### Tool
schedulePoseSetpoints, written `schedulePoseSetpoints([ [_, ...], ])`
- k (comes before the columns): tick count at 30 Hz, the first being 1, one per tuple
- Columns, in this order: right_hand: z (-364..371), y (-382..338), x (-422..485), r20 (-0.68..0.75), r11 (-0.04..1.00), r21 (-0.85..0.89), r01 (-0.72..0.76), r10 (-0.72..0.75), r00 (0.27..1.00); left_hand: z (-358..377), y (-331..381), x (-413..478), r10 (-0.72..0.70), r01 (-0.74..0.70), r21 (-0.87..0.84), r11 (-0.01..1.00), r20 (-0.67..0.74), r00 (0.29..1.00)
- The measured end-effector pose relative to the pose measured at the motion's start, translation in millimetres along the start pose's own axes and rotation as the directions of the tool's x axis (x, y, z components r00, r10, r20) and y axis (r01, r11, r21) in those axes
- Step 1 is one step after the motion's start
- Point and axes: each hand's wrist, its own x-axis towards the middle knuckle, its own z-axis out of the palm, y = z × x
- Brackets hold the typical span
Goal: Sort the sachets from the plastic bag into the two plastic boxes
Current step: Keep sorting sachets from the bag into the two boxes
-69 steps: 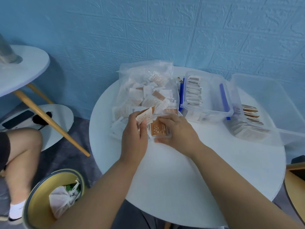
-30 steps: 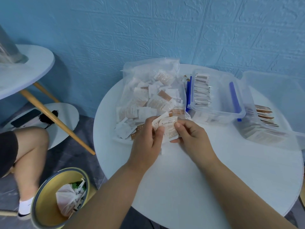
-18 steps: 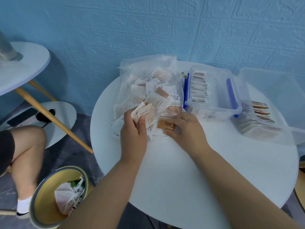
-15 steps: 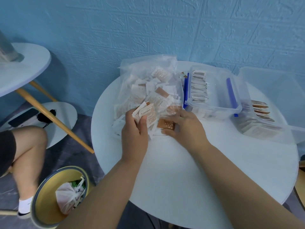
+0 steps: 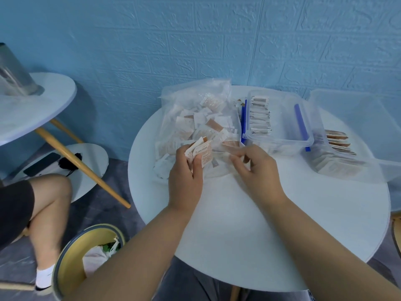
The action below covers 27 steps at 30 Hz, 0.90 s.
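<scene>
White and orange flat sachets [image 5: 200,152], gripped by left hand [image 5: 186,181] at six o'clock of clear plastic bag [image 5: 195,98]; right hand [image 5: 258,170] at three o'clock, blurred: grasp unclear.

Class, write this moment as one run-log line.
phase: sorting | left hand: grips sachets | right hand: blurred at plastic bag, grip unclear | plastic boxes: both hold sachets

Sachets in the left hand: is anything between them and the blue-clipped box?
Only the right hand, at the mouth of the plastic bag, lies partly between the sachets in the left hand and the blue-clipped box, which shows no lid.
</scene>
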Motion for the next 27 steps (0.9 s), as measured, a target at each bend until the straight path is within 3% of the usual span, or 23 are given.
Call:
schedulePoseSetpoints([
  [3, -21.0, -5.6, -16.1, 0.008, 0.912, 0.270, -0.310, 0.319, 0.948, 3.8, 7.2, -1.4, 0.073, -0.073, 0.019, 0.997, 0.031, 0.997],
  [6, -40.7, -6.5, -29.0, 0.027, 0.788, 0.422, -0.447, 0.482, 0.876, 12.7, 25.1, -2.5, 0.138, -0.139, 0.024, 0.990, 0.031, 0.990],
  [9, -54.8, -5.8, -38.1, 0.029, 0.675, 0.570, -0.468, 0.553, 0.833, 28.9, 49.8, -10.4, 0.099, -0.090, -0.092, 0.992, 0.101, 0.990],
  [12, -64.9, -3.7, -45.3, 0.040, 0.579, 0.655, -0.486, 0.616, 0.787, 51.8, 64.3, -22.5, -0.090, 0.156, -0.281, 0.947, 0.235, 0.968],
  [13, -68.1, -1.6, -48.2, 0.048, 0.547, 0.676, -0.493, 0.635, 0.771, 59.8, 67.8, -27.4, -0.179, 0.285, -0.376, 0.882, 0.292, 0.940],
  [15, -72.9, 3.3, -54.1, 0.067, 0.494, 0.708, -0.505, 0.664, 0.745, 72.5, 77.8, -37.1, -0.328, 0.521, -0.547, 0.655, 0.415, 0.849],
  [16, -74.3, 5.6, -56.6, 0.066, 0.492, 0.708, -0.507, 0.669, 0.741, 77.3, 82.9, -40.9, -0.375, 0.591, -0.586, 0.555, 0.457, 0.806],
  [18, -74.9, 9.1, -60.0, 0.037, 0.535, 0.675, -0.508, 0.663, 0.748, 83.4, 91.7, -46.9, -0.419, 0.643, -0.616, 0.455, 0.490, 0.765],
  [20, -73.9, 9.5, -61.6, 0.005, 0.578, 0.654, -0.489, 0.643, 0.766, 87.4, 95.6, -51.6, -0.446, 0.652, -0.620, 0.435, 0.481, 0.755],
  [23, -72.6, 11.2, -62.9, -0.008, 0.606, 0.643, -0.469, 0.617, 0.787, 91.7, 94.4, -55.7, -0.473, 0.631, -0.594, 0.499, 0.424, 0.773],
  [25, -73.0, 12.7, -62.9, 0.011, 0.569, 0.690, -0.447, 0.609, 0.793, 93.0, 93.1, -58.6, -0.475, 0.622, -0.578, 0.528, 0.407, 0.780],
  [27, -73.8, 13.0, -62.1, 0.053, 0.469, 0.785, -0.405, 0.601, 0.798, 94.3, 91.4, -61.9, -0.460, 0.616, -0.574, 0.540, 0.412, 0.787],
])
